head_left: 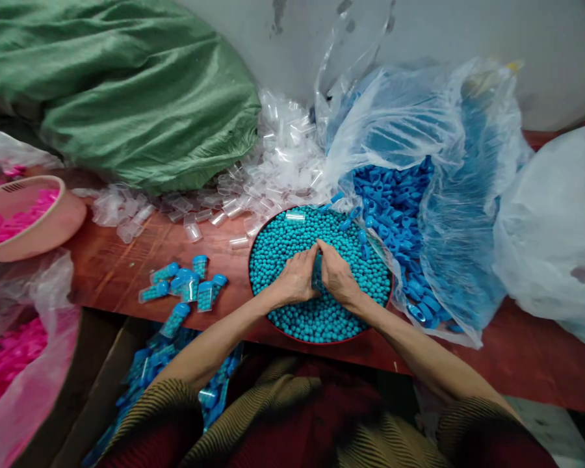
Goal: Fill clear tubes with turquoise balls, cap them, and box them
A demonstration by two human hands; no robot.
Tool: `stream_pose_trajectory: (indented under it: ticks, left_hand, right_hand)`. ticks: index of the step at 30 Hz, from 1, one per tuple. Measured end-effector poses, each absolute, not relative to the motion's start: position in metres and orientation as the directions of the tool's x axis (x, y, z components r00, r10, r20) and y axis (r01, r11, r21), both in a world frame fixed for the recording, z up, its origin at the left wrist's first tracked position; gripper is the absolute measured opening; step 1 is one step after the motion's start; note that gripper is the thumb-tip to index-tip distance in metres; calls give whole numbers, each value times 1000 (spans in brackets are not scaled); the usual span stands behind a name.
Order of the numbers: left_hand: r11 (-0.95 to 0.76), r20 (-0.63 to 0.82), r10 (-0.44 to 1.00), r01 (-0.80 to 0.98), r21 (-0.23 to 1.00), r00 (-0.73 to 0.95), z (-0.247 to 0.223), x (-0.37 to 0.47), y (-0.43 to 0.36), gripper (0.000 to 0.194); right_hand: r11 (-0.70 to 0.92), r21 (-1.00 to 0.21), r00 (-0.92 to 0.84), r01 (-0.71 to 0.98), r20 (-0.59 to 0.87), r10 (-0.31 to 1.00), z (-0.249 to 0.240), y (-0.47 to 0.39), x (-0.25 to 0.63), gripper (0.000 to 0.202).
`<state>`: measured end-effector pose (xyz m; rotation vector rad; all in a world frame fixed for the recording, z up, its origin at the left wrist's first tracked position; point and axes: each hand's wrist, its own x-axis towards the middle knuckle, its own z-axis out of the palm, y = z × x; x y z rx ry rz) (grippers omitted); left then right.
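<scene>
My left hand [296,277] and my right hand [340,274] meet over a round red tray [250,273] heaped with small teal balls [312,325]. Between them is a small plastic tube [316,272], looking dark teal. Fingers of both hands are closed around it, and their fingertips touch at the top. How full the tube is cannot be made out. One clear empty tube [295,216] lies on the balls near the far rim. Several blue caps [351,218] have spilled over the tray's right edge.
Loose clear tubes [283,149] pile up behind the tray. To the right, a plastic bag [463,195] spills blue caps [394,208]. Several filled, capped tubes [188,283] lie at left, above a box of more. Pink pieces fill a basin [63,214]; a green sack [141,97] stands behind.
</scene>
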<state>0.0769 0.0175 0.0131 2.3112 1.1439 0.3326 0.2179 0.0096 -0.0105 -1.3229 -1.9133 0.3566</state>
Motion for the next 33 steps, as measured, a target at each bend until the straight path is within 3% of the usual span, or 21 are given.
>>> stream_pose_trajectory:
  ticks: [3,7,12,16,22,27,30,33]
  left_hand:
    - [-496,33,824,693,522,565,16,82,11,82]
    - [-484,93,860,744,460,502,32,68,1,82]
    - [-333,-119,918,897,290,379,45,31,9,80]
    - [-329,-247,888,911,249,388,39,23,26,82]
    - [-343,-268,849,860,379,456,30,42,41,87]
    - [-280,-204,881,819,500,426,20,53,44,86]
    - [-253,-145,904,778,575,402,12,57,43,85]
    - [-208,-89,930,709,674,357,-1,63,42,86]
  right_hand:
    - [410,-616,-150,673,428,891,-7,2,219,43]
    - [396,-630,-123,668,431,894,1,-8,236,35]
    - [200,-719,68,665,325,943,-12,2,265,38]
    - [29,-811,224,584,196,955,-27,31,272,47]
    - [-57,-912,307,406,77,949,-31,47,258,56]
    - [-185,-977,388,109,-130,913,-29,54,238,50]
    - [-244,-969,346,-49,-245,905,-27,61,231,44]
    - [-194,-980,267,-34,-196,944,-24,64,226,43]
